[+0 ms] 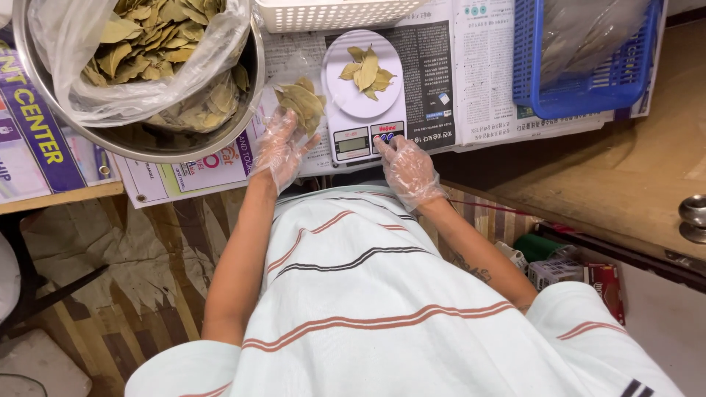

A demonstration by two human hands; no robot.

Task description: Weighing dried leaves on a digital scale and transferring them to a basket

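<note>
Head view, looking down. Left hand (282, 151), in thin clear glove, grip closed round bunch of dried bay leaves (300, 103), held just left of digital kitchen scale (362, 95), likely so leaves can go on singly. Right hand (407, 167), gloved, grip open and empty, fingertips on scale's front panel beside display. Few leaves (365, 71) lie on white weighing platform. Steel bowl (140, 140) with plastic liner bag (81, 95) of leaves sits close at left, within reach. Newspaper (471, 81) covers counter, probably to catch crumbs. Blue basket (581, 81) at right.

Steel bowl (140, 140), white basket (331, 15), blue basket (581, 103) cut by top edge; scale display (352, 143) unreadable.
</note>
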